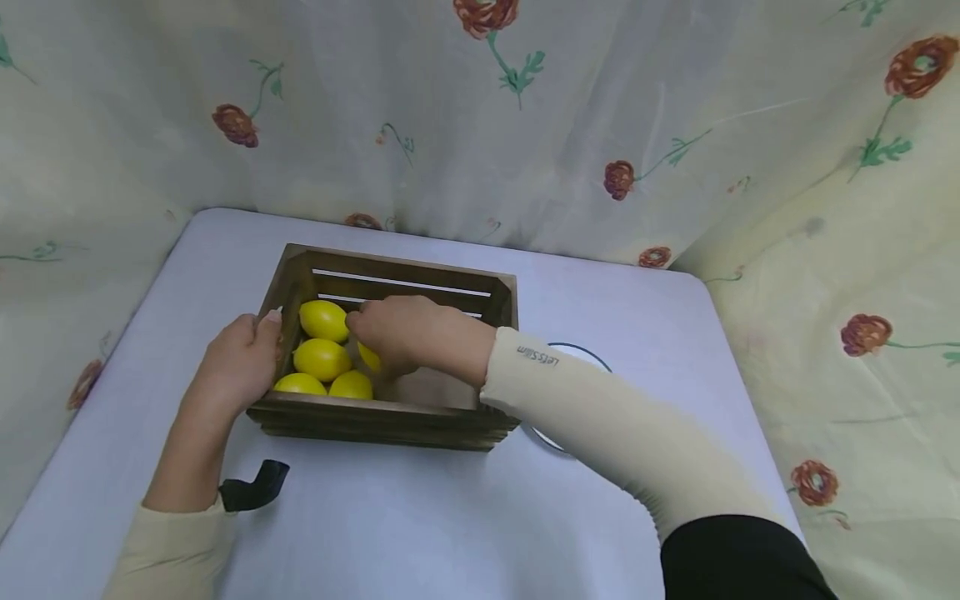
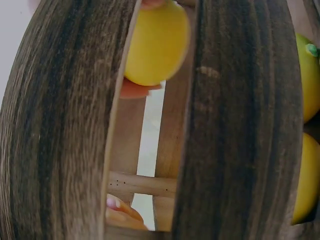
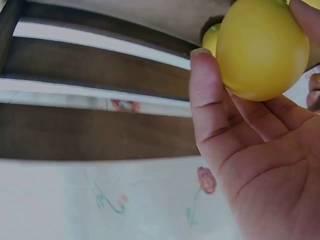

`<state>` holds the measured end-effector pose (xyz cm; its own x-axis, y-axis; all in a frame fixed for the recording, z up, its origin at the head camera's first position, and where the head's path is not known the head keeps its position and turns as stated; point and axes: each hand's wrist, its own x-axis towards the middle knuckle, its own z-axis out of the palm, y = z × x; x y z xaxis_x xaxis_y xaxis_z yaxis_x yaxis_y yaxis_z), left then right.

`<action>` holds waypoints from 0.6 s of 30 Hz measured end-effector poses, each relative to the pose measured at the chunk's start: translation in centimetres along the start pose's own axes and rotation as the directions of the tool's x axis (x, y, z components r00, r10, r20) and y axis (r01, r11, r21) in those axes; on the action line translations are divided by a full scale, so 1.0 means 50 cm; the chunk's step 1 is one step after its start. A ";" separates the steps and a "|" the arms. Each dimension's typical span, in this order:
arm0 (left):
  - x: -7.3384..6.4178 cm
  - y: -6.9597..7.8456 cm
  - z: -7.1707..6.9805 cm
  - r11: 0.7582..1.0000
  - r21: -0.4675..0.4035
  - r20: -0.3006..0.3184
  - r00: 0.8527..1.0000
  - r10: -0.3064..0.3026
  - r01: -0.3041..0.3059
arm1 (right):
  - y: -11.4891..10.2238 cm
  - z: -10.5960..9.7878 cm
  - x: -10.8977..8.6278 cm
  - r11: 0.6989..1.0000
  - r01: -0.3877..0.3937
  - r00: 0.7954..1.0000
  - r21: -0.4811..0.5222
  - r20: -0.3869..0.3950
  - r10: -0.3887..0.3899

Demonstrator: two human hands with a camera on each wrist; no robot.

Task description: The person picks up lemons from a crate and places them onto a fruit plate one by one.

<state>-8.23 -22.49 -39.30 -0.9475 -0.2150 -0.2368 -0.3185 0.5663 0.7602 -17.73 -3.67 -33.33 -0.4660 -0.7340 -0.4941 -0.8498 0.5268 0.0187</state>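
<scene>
A dark brown slatted wooden crate (image 1: 375, 423) stands on the table, with several yellow lemons (image 1: 322, 360) grouped at its left end. My left hand (image 1: 243, 358) grips the crate's left end, thumb over the top edge. Inside the crate, my right hand (image 1: 408, 333) holds a lemon (image 3: 265, 50) between thumb and fingers, beside the other lemons. From above, the back of that hand hides most of the held lemon. Through a gap between the slats (image 2: 240, 125), the left wrist view also shows a lemon (image 2: 157, 45) with fingertips against it.
A round white dish with a dark rim (image 1: 581, 352) sits right of the crate, partly hidden under my right forearm. A black curved piece (image 1: 255, 487) is at my left wrist. White cloth covers the table (image 1: 420, 525); flowered curtains (image 1: 337, 108) hang behind and at both sides.
</scene>
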 end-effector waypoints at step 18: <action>0.000 -0.001 0.005 1.000 0.013 -0.046 0.999 0.011 -0.011 | -0.015 -0.008 -0.144 0.981 0.127 0.965 -0.145 -0.212 -0.156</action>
<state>-8.21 -22.30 -39.47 -0.9486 -0.2448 -0.2004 -0.3088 0.5791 0.7545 -13.86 1.05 -29.43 -0.3694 -0.8810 -0.2955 -0.9286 0.3618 0.0823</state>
